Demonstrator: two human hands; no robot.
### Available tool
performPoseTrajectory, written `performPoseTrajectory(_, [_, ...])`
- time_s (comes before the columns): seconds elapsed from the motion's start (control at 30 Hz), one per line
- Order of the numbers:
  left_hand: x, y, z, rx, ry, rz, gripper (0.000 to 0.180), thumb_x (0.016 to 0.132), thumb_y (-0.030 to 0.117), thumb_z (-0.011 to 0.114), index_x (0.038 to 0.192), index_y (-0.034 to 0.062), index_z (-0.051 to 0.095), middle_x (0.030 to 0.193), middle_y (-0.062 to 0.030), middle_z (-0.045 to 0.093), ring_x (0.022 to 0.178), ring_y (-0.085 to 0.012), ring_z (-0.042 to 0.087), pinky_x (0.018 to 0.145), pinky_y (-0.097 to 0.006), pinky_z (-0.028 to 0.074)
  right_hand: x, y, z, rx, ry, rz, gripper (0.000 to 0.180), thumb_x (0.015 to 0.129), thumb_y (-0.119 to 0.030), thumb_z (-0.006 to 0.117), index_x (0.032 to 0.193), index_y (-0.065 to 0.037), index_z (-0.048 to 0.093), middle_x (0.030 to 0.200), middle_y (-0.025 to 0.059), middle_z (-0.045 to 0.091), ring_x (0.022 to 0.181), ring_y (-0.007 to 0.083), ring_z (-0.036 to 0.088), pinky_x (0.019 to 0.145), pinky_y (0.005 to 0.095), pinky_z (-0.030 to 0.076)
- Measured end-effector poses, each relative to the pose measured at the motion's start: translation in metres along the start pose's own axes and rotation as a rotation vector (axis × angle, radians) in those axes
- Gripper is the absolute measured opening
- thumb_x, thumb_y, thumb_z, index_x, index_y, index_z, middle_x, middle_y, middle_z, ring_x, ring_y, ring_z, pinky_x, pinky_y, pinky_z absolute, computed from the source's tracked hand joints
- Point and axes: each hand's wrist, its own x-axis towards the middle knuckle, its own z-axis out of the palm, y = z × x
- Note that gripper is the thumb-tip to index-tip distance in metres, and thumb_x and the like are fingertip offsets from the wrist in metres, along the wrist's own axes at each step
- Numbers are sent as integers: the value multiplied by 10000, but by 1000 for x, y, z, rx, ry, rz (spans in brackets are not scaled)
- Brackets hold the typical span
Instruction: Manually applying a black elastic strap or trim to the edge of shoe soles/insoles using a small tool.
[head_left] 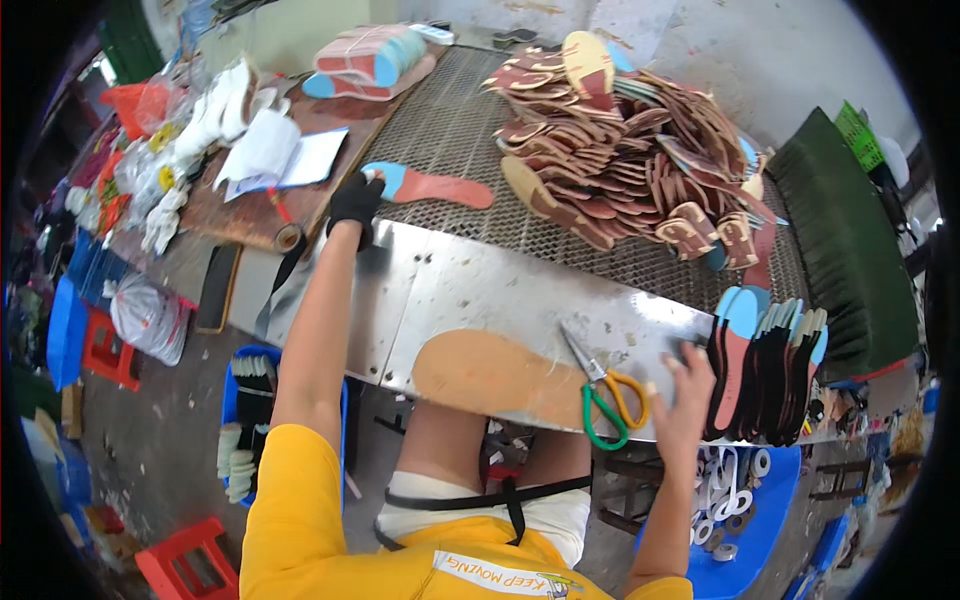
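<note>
My left hand (355,205), in a black glove with bare fingertips, grips the light-blue end of a pink-and-blue insole (440,188) at the edge of the metal mesh. My right hand (684,392) is bare and holds nothing, its fingers apart above the metal tabletop. Just left of it lie scissors (606,388) with one green and one orange handle, their blades pointing away from me. Partly under the scissors is a large tan sole-shaped board (500,372). Close to the right hand's other side stands a row of black, pink and blue insoles (765,365).
A big heap of brown insoles (620,150) covers the mesh (450,110). Bundled insoles (370,55) lie at the back left, near papers (285,155) and a tape roll (288,237). A dark green padded panel (840,240) borders the right side. Blue bins (745,570) stand below.
</note>
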Motion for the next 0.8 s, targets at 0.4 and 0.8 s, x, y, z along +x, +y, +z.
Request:
performPoseTrajectory(0.4, [-110,83,-36,-598,203,55,204,934,167,596,1048,51,719,739,68,559,677,-35,434,596,-230,352,195,-42,-7,437,70,-168,279,802,-25,677,1078,-14,636,1027,115,671,898,234,645,755,308,494])
performPoseTrajectory(0.8, [-132,39,-11,-183,225,212,67,807,66,667,868,93,661,1048,-87,634,718,-228,633,630,-307,502,433,-179,121,25,27,-640,463,686,-209,741,1119,-68,665,1228,198,590,1132,356,553,942,425,446])
